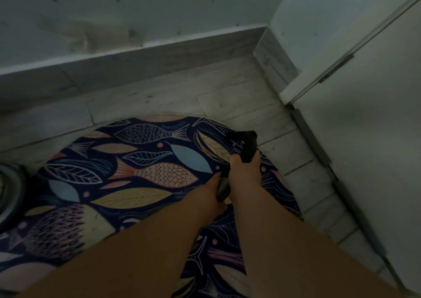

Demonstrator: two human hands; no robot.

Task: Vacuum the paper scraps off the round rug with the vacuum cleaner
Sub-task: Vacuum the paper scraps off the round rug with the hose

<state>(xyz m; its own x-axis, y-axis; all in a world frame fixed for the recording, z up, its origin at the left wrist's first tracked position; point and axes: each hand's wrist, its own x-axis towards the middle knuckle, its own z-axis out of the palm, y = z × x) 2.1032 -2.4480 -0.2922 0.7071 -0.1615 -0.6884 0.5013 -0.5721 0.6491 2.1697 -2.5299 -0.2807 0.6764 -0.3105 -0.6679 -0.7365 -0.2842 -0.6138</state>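
Note:
A round dark-blue rug [145, 174] with a fish and leaf pattern lies on the pale tiled floor. My right hand [245, 172] grips the black vacuum nozzle [245, 145], whose tip points at the rug's far right edge. Just behind it, my left hand [213, 190] holds the ribbed grey hose [223, 189]. Both forearms reach forward from the bottom of the view. No paper scraps show on the visible rug in this dim light.
A grey skirting board [141, 62] and a stained wall run along the back. A white cabinet or fridge [369, 120] stands on the right, close to the rug. A dark round object [9, 183] sits at the left edge.

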